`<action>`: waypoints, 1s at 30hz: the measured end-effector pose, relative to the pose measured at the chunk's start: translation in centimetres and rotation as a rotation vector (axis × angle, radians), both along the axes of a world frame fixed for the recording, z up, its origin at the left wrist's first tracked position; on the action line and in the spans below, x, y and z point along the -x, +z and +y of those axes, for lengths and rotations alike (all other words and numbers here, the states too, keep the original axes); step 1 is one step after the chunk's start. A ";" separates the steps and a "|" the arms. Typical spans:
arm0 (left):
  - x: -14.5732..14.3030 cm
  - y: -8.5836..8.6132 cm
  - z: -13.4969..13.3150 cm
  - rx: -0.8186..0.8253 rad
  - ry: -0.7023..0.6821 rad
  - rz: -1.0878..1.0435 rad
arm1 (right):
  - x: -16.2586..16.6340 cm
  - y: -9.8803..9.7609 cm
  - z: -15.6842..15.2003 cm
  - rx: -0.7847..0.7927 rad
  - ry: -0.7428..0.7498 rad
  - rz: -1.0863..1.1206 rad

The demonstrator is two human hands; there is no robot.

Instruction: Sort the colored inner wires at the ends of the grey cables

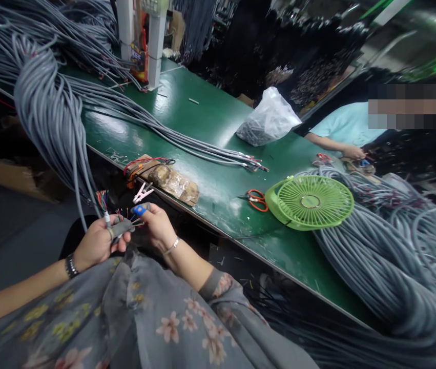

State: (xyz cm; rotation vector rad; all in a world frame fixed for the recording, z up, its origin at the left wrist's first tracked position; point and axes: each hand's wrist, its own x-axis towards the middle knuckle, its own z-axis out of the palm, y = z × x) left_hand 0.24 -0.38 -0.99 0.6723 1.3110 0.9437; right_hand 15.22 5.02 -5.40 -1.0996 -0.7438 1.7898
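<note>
My left hand (98, 242) is closed around the end of a grey cable (115, 225) whose coloured inner wires fan out toward my right hand. My right hand (158, 224) pinches those wire tips, with a blue cap on the thumb or finger (140, 209). Both hands are held below the near edge of the green workbench (218, 123). The cable comes from a thick bundle of grey cables (48, 113) hanging over the bench edge at the left. A small pink-white clip (143, 192) lies at the bench edge just above my hands.
On the bench lie a row of grey cables with stripped ends (202, 148), a brown block with red wires (167, 178), orange-handled scissors (256, 199), a green fan (310, 201) and a clear plastic bag (267, 120). A big grey cable pile (394, 256) fills the right. Another person's hand (352, 152) works at the far side.
</note>
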 end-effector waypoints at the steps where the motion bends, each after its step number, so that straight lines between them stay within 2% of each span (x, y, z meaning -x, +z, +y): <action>1: 0.1 0.1 0.0 -0.003 -0.007 -0.004 | -0.2 -0.1 0.2 0.033 -0.059 0.025; 4: 0.7 0.5 0.1 -0.015 0.002 -0.037 | -1.2 0.1 1.0 0.100 -0.128 0.103; 8: 1.1 0.8 0.7 -0.055 -0.004 -0.091 | -1.7 1.2 1.9 0.113 0.026 0.129; 11: 1.0 1.0 1.6 -0.073 -0.042 -0.117 | -1.2 1.5 2.4 0.007 0.111 0.085; 14: 0.8 1.3 2.5 -0.069 -0.085 -0.146 | -0.3 1.2 2.7 -0.132 0.024 -0.005; 16: 0.9 1.4 2.9 -0.060 -0.109 -0.162 | 0.3 1.0 2.8 -0.156 -0.037 -0.018; 22: 1.0 0.7 3.4 -0.018 -0.132 -0.170 | 1.4 1.7 2.7 0.006 -0.018 0.174; 26: 1.1 -0.3 3.5 0.014 -0.142 -0.174 | 1.7 2.2 2.7 0.041 -0.075 0.203; 30: 1.4 -0.8 3.4 0.005 -0.147 -0.164 | 1.5 2.1 2.8 0.066 -0.073 0.220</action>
